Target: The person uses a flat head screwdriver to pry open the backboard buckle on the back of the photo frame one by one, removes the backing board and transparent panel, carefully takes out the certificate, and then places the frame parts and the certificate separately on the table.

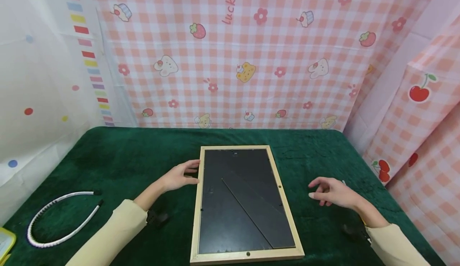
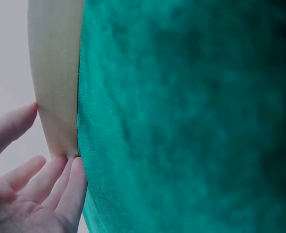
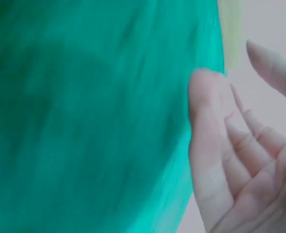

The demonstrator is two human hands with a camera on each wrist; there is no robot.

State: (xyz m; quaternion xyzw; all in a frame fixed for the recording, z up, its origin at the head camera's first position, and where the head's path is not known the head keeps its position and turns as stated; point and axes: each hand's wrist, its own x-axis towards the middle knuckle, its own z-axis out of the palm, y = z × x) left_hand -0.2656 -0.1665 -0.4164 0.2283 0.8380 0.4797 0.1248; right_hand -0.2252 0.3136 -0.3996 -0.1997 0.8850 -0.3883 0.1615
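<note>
Though pale-rimmed, a black-backed wooden frame.

Pink-checked curtain, green tablecloth

Evenly lit head view, 2 hazy wrist views, green cloth blurred in right wrist view

Rect. frame, light wood, lies flat, dark backing board up, on green-covered tabletop, long sides running front to back. Triangular flap on backing; its edge slants diag. from nr centre to btm R. Sm. round fitting on R rail, another btm. L hand touches L rail; R hand apart, off R side.
</note>
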